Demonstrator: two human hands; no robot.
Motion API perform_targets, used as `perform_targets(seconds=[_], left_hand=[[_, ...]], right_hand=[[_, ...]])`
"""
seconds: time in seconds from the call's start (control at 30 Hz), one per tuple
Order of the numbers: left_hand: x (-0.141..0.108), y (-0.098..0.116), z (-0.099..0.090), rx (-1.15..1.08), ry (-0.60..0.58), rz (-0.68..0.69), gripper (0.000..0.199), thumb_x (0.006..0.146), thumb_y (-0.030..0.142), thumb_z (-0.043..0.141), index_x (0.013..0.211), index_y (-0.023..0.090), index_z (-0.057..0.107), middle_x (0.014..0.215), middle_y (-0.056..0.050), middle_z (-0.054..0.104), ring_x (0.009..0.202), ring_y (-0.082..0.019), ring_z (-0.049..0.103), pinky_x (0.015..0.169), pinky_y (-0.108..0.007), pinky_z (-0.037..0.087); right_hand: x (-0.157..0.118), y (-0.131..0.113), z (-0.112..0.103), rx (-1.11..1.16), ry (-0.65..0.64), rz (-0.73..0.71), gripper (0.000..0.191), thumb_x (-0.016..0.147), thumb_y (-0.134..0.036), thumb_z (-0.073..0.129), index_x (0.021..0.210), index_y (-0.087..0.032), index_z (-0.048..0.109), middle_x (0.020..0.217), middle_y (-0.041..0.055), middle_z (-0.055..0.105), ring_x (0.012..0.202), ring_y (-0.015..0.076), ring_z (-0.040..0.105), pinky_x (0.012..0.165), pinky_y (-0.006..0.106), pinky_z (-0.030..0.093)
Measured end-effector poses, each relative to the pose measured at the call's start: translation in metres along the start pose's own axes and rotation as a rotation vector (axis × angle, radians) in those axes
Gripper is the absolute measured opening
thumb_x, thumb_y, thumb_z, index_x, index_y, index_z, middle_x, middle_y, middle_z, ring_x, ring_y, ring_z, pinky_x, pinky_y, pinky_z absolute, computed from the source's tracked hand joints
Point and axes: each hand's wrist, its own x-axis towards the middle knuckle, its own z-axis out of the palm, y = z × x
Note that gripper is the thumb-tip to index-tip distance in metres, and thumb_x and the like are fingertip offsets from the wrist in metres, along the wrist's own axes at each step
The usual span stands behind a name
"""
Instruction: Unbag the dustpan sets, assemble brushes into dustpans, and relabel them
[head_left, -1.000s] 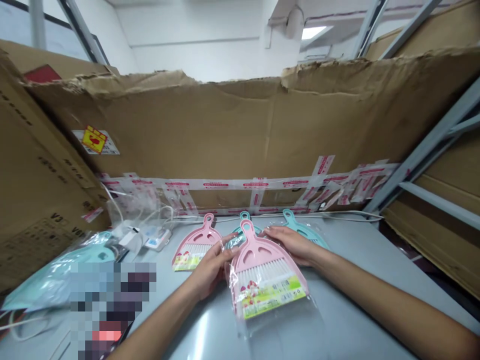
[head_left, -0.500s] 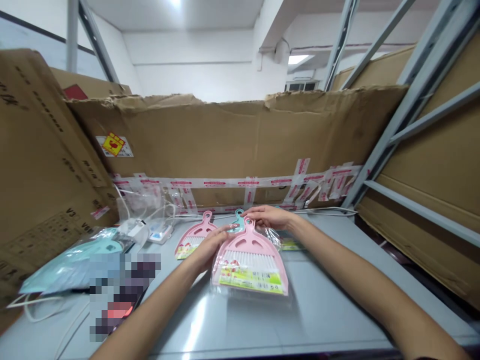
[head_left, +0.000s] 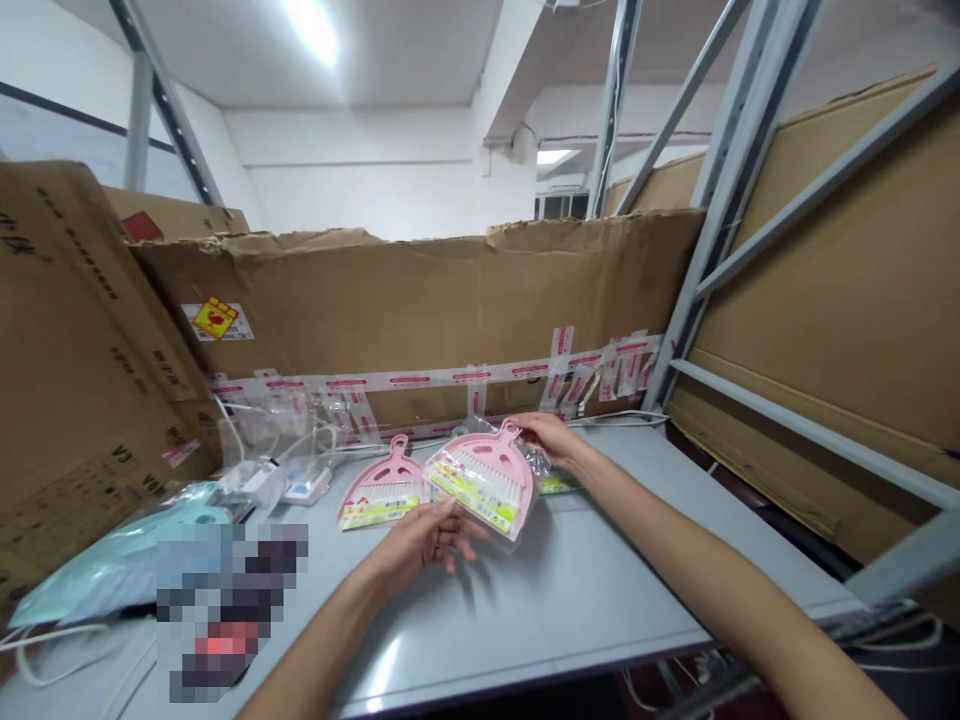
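Observation:
A pink dustpan-and-brush set [head_left: 491, 470] in clear wrapping is held tilted above the grey tabletop, its handle toward the back. At that handle, my right hand [head_left: 546, 437] is closed on it with the fingertips. My left hand [head_left: 427, 540] is by the lower left edge of the pan, fingers apart and slightly bent; its thumb is at the wrapping, and whether it presses on it I cannot tell. Just to the left lies a second pink dustpan set [head_left: 384, 490]. Behind the held one, a teal handle [head_left: 459, 431] and another packet's yellow-green label [head_left: 556, 483] show only in part.
Teal wrapped dustpans [head_left: 120, 560] lie at the left beside a blurred-out dark item [head_left: 244, 610]. White cables and a power strip [head_left: 304, 485] sit at the back left. A taped cardboard wall [head_left: 420, 310] closes the back; metal shelf posts [head_left: 697, 260] stand at the right.
The held pink set has moved back and tilted, its handle now in my right hand. My left hand has left the handle for the lower edge, fingers spreading. The view has shifted.

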Motion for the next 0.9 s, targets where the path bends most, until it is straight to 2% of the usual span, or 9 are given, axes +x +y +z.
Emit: perform_targets(seconds=[0.13,0.27,0.37,0.47,0.6,0.67,0.73,0.9], left_hand=[[0.004,-0.004,0.001,0.05,0.044,0.002,0.054,0.089,0.064,0.088,0.094,0.011,0.082,0.101,-0.022,0.086,0.065,-0.016,0.073,0.048,-0.021,0.046],[0.003,-0.002,-0.001,0.065,0.027,0.005,0.056,0.087,0.066,0.089,0.092,0.01,0.086,0.091,-0.02,0.085,0.06,-0.014,0.07,0.046,-0.02,0.042],[0.002,-0.001,-0.001,0.079,0.033,0.007,0.054,0.086,0.064,0.09,0.09,0.011,0.086,0.09,-0.019,0.085,0.061,-0.014,0.07,0.047,-0.02,0.043],[0.004,-0.003,-0.001,0.097,0.032,0.005,0.053,0.088,0.063,0.089,0.087,0.01,0.085,0.092,-0.021,0.085,0.061,-0.014,0.07,0.048,-0.02,0.043],[0.008,-0.008,-0.002,0.125,-0.036,-0.007,0.058,0.09,0.066,0.086,0.102,0.009,0.088,0.097,-0.022,0.086,0.063,-0.016,0.071,0.048,-0.021,0.043],[0.007,-0.008,-0.002,0.141,-0.083,-0.015,0.062,0.089,0.068,0.085,0.108,0.01,0.088,0.099,-0.023,0.086,0.064,-0.017,0.072,0.049,-0.022,0.045],[0.006,-0.006,-0.001,0.158,-0.1,-0.012,0.062,0.088,0.068,0.086,0.11,0.01,0.088,0.101,-0.022,0.086,0.067,-0.018,0.073,0.051,-0.022,0.046],[0.005,-0.005,-0.001,0.184,-0.067,0.009,0.06,0.089,0.068,0.085,0.112,0.012,0.087,0.1,-0.021,0.085,0.07,-0.018,0.073,0.054,-0.022,0.046]], right_hand=[[0.0,0.004,-0.002,0.0,0.006,0.0,0.025,0.076,-0.027,0.095,0.094,-0.01,0.089,0.08,0.0123,0.083,0.056,0.0109,0.056,0.042,0.02,0.032],[0.004,0.007,-0.009,-0.003,0.016,-0.022,0.023,0.076,-0.028,0.094,0.091,-0.011,0.088,0.076,0.0112,0.08,0.055,0.0105,0.055,0.04,0.019,0.026],[0.006,0.01,-0.016,-0.002,0.028,-0.029,0.023,0.076,-0.027,0.093,0.09,-0.01,0.087,0.076,0.0104,0.08,0.054,0.0086,0.053,0.04,0.017,0.023],[0.006,0.01,-0.021,-0.011,0.027,-0.031,0.023,0.077,-0.028,0.093,0.09,-0.01,0.087,0.077,0.0098,0.08,0.054,0.0081,0.054,0.04,0.017,0.026],[0.006,-0.003,-0.033,-0.036,0.031,-0.045,0.025,0.077,-0.03,0.095,0.092,-0.012,0.086,0.079,0.0091,0.08,0.056,0.0098,0.057,0.04,0.017,0.032],[0.003,-0.02,-0.049,-0.054,0.049,-0.062,0.027,0.077,-0.031,0.096,0.094,-0.013,0.085,0.08,0.0083,0.08,0.056,0.0097,0.057,0.04,0.018,0.033],[-0.004,-0.042,-0.074,-0.079,0.078,-0.072,0.03,0.076,-0.033,0.098,0.093,-0.014,0.083,0.077,0.0067,0.078,0.053,0.0088,0.054,0.038,0.018,0.03],[-0.034,-0.101,-0.162,-0.192,0.109,0.03,0.047,0.063,-0.042,0.108,0.08,-0.014,0.074,0.053,-0.004,0.056,0.045,0.0052,0.037,0.037,0.017,0.019]])
